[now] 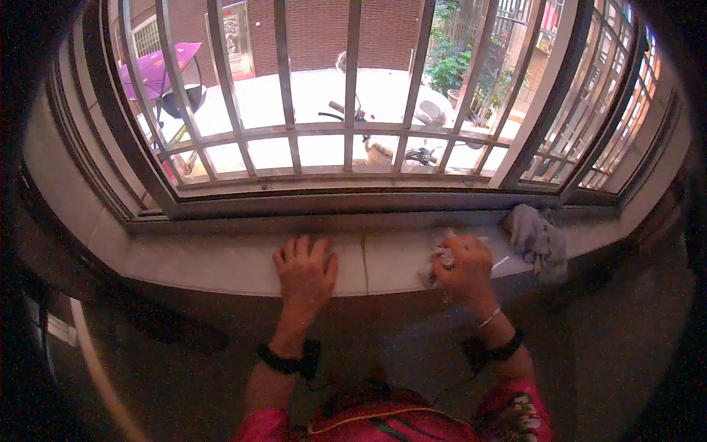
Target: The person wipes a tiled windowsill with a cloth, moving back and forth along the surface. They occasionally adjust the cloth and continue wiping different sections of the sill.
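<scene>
My left hand [304,271] rests palm down on the pale tiled window sill [204,259], fingers a little spread, with nothing in it. To the right of a tile joint, my right hand [467,268] grips a crumpled whitish cloth or wad of tissue [443,257] against the sill. Bits of the wad show between the fingers and past the knuckles; the rest is hidden under the palm. Close by on the right, a bunched grey cloth [533,235] lies at the sill's edge, partly hanging over it.
Just behind the sill runs the dark window frame [353,203], with metal security bars [352,83] beyond the opening. A sliding sash [585,110] stands at the right. Outside are parked scooters [381,149], a purple canopy [160,66], green plants [450,66] and a brick wall [315,33].
</scene>
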Tool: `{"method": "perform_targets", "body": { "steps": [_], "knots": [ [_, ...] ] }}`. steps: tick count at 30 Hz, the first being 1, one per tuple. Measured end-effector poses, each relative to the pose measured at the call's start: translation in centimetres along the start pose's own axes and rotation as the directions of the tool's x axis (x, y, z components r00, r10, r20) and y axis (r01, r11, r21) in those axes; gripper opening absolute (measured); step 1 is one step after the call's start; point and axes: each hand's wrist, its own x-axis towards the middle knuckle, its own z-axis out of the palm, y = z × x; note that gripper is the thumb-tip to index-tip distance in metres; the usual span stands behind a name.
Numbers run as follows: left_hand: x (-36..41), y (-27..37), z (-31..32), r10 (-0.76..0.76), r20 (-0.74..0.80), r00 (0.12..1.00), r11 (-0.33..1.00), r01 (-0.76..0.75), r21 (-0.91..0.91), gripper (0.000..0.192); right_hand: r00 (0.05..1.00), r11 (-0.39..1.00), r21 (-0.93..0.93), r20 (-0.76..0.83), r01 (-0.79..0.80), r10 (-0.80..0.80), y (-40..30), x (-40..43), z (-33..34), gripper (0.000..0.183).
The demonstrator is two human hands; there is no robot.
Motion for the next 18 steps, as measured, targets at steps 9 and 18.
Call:
{"method": "perform_targets", "body": {
  "steps": [9, 18],
  "knots": [
    [0.1, -0.6, 0.4, 0.022, 0.045, 0.999, 0.998, -0.02, -0.061, 0.033, 0.966, 0.957, 0.134, -0.06, 0.257, -0.251, -4.0, -1.6, 0.3, 0.029],
    [-0.2, -0.7, 0.0, 0.01, 0.038, 0.999, 1.0, -0.009, -0.025, 0.032, 1.0, 0.998, 0.053, 0.002, 0.022, -0.023, 3.4, -0.7, -1.5, 0.027]
  ]
}}
